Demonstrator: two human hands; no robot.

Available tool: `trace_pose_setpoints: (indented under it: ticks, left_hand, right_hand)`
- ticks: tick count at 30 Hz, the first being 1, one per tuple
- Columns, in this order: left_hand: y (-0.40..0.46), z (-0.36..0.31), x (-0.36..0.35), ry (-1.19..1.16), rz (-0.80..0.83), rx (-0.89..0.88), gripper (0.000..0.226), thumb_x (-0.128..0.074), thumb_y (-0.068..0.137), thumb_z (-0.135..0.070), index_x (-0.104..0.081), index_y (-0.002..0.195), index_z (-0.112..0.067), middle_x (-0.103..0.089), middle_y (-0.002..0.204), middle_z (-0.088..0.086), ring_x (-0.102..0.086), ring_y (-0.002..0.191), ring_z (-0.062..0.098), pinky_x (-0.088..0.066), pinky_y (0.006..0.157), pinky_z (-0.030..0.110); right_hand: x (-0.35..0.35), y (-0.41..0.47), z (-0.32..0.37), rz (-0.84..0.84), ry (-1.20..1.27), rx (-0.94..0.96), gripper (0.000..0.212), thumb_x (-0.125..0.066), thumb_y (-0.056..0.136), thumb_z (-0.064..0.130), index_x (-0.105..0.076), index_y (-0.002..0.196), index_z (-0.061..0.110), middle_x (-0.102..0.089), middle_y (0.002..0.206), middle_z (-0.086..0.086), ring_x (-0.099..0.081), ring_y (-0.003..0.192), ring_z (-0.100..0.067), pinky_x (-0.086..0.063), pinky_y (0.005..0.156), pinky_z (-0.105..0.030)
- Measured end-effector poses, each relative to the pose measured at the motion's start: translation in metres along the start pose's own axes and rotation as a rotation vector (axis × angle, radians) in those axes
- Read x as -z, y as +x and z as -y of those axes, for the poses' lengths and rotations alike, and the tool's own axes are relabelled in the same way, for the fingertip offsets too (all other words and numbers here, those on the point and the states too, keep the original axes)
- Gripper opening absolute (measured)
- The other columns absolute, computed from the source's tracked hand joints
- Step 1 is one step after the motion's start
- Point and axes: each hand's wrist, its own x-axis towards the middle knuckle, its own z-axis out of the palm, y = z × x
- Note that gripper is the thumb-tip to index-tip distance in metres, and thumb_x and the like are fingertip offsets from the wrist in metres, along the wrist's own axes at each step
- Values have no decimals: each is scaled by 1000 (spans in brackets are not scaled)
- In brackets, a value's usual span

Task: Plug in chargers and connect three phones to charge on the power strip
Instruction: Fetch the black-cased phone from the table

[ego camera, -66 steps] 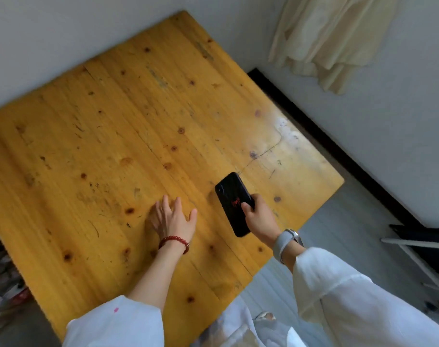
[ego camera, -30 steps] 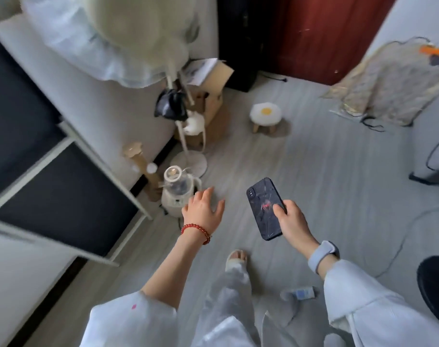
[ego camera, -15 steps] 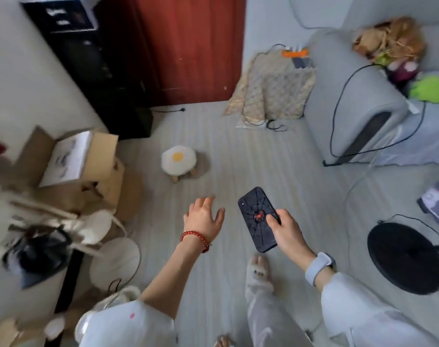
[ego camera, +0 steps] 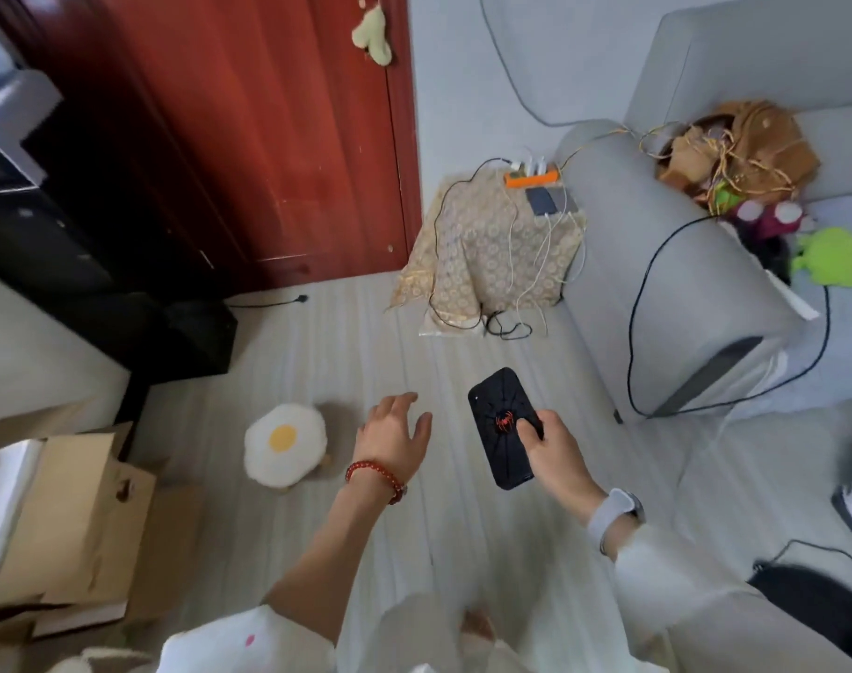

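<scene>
Right hand [ego camera: 555,454] grips the black phone [ego camera: 504,427] by its lower end, back up, above the floor; left hand [ego camera: 395,437] empty, fingers loosely spread. View has swung off the wooden desk seen earlier: orange power strip [ego camera: 532,178] now visible on a cloth-covered stand [ego camera: 482,245] beside the sofa [ego camera: 657,264], white chargers plugged in, two phones [ego camera: 550,200] lying by it. Cable ends too small to trace.

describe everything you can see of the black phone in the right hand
The black phone is a slim rectangular slab with rounded corners, shown back side up. Its dark case looks matte, with a red spider emblem at the centre and thin web lines radiating outward. It is held in the air above the pale floor, tilted, long axis pointing up and to the left. The right hand grips its lower right part, thumb pressed on the back beside the emblem. Nothing else touches it, and no cable is attached.
</scene>
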Motion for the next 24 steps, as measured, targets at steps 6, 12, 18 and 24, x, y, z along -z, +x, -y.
trace_pose_setpoints:
  ticks: [6, 12, 18, 24]
  left_hand:
    - [135, 0, 5, -3, 21, 66, 40, -43, 90, -31, -46, 126, -12, -48, 134, 9, -44, 123, 27, -38, 103, 42]
    - [315, -20, 10, -51, 56, 59, 39, -42, 91, -28, -46, 126, -12, -49, 133, 11, -46, 121, 27, -39, 102, 38]
    - [481, -76, 25, -59, 100, 17, 37, -44, 91, -25, -48, 124, -10, -52, 130, 13, -50, 117, 27, -41, 98, 35]
    - [602, -122, 5, -97, 142, 33, 36, -46, 90, -24, -50, 123, -10, -54, 127, 12, -51, 115, 26, -40, 95, 32]
  right_hand:
    - [3, 142, 35, 18, 30, -30, 23, -43, 94, 22, -49, 105, 3, -49, 76, 1, -48, 76, -20, -34, 61, -29]
    - [9, 308, 71, -2, -6, -79, 15, -43, 94, 23, -47, 96, 9, -49, 75, 2, -48, 75, -20, -32, 55, -28]
    - [43, 457, 119, -51, 34, -154, 13, -41, 94, 22, -43, 97, 10, -50, 81, -2, -49, 74, -18, -38, 61, -31]
    - [74, 583, 127, -14, 102, -261, 17, -45, 90, 16, -43, 103, 5, -55, 99, -11, -55, 91, -26, -46, 74, -36]
